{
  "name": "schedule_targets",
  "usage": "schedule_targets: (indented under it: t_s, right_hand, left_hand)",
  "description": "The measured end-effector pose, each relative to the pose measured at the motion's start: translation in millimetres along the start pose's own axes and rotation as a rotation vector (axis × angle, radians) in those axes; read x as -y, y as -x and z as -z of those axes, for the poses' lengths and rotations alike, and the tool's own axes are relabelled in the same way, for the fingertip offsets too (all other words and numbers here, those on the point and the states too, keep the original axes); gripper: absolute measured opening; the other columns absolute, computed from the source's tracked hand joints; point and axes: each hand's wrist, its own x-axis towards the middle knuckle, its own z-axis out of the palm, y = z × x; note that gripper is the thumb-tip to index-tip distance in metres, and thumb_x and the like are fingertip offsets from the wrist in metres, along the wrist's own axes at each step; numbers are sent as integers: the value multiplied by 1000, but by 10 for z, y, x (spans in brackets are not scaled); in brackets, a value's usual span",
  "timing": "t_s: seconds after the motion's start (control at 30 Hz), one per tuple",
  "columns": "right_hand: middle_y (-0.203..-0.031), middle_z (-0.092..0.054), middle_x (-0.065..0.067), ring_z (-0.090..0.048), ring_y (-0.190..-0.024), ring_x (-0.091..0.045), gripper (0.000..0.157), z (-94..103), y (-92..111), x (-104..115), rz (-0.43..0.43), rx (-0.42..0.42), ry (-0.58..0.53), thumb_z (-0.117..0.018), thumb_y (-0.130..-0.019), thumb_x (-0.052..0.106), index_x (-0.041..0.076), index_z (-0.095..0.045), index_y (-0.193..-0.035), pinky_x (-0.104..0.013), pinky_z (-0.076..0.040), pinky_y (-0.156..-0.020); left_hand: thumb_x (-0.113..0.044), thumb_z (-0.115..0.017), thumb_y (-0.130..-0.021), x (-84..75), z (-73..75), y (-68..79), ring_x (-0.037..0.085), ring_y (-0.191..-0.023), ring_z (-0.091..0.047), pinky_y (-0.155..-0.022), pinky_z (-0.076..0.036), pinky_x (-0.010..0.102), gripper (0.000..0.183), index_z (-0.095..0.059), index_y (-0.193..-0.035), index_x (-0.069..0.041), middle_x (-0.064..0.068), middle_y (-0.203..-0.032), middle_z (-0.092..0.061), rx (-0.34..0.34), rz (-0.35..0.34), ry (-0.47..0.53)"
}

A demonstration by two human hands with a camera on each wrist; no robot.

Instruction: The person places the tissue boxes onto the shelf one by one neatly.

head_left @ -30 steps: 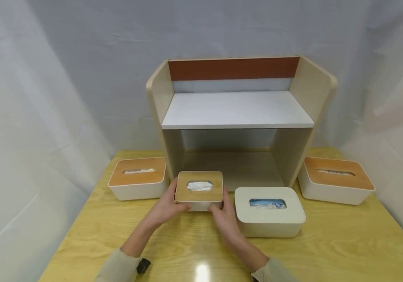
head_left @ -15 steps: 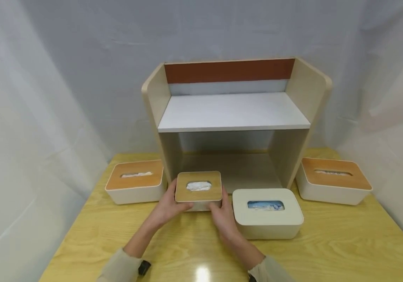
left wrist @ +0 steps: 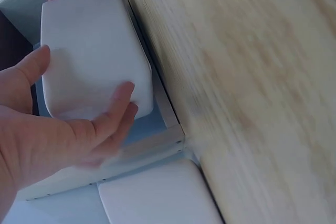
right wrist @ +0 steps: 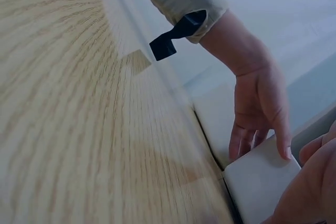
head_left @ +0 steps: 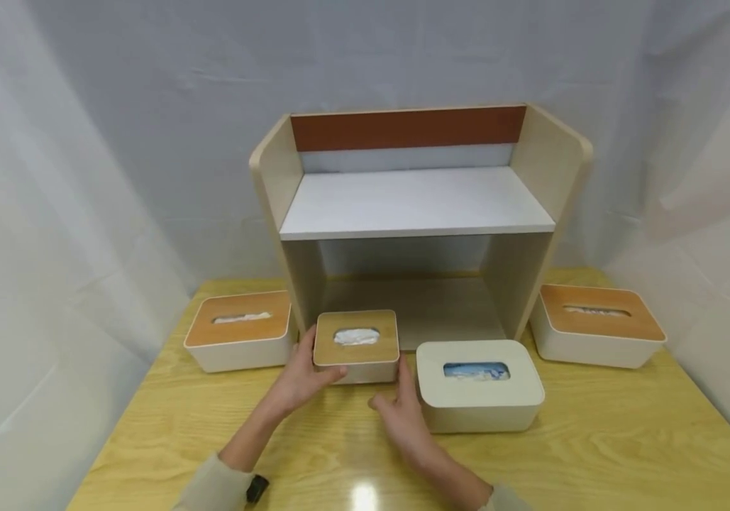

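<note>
In the head view, a small tissue box (head_left: 356, 341) with a light wooden lid and white tissue in its slot stands at the front of the shelf unit. My left hand (head_left: 301, 376) grips its left front corner, thumb on the front face and fingers along the left side, as the left wrist view also shows on the white box (left wrist: 94, 51). At the right side, my right hand (head_left: 406, 411) has its fingers against or just beside the box, while its thumb stands off the front. Close to the right hand sits a cream tissue box (head_left: 479, 419) with blue inside its slot.
The two-level shelf unit (head_left: 416, 202) stands at the back, with a white upper shelf. Orange-lidded tissue boxes flank it, one at left (head_left: 243, 330) and one at right (head_left: 601, 323). All stand on a wooden table (head_left: 326, 468), with pale cloth (head_left: 84, 213) around.
My right thumb has come off the front of the small tissue box and the right hand has loosened. The left hand keeps its hold. The head view has shifted slightly.
</note>
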Motion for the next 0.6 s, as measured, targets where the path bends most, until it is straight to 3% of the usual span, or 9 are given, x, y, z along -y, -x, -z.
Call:
schedule_targets:
  t_s: [0.17, 0.4, 0.6]
  right_hand:
    - [-165, 4, -19, 0, -151, -39, 99, -11, 4, 6, 14, 25, -25, -58, -83, 0, 3, 6, -158, -59, -8, -118]
    - [-164, 3, -21, -2, -150, -40, 97, 1, -37, 27, -9, 15, -40, -57, -85, 1, 3, 7, -158, -56, -10, -119]
    - [-166, 1, -18, -4, -151, -38, 95, -4, -89, 50, -5, 7, -37, -56, -86, 2, 7, 5, -159, -57, -10, -118]
  left_hand:
    - [-21, -77, -87, -39, -32, 45, 44, -135, -30, -108, -33, 61, 90, -21, -154, 1, 32, -147, -32, -63, 48, -58]
    - [-7, -71, -89, -92, -71, 105, 43, -122, -46, -96, -48, 51, 85, -15, -152, 8, 32, -139, -37, -82, 58, 111]
    - [-10, -66, -92, -101, -70, 136, 54, -135, -32, -107, -37, 60, 82, -12, -151, 8, 34, -152, -23, -86, 104, 164]
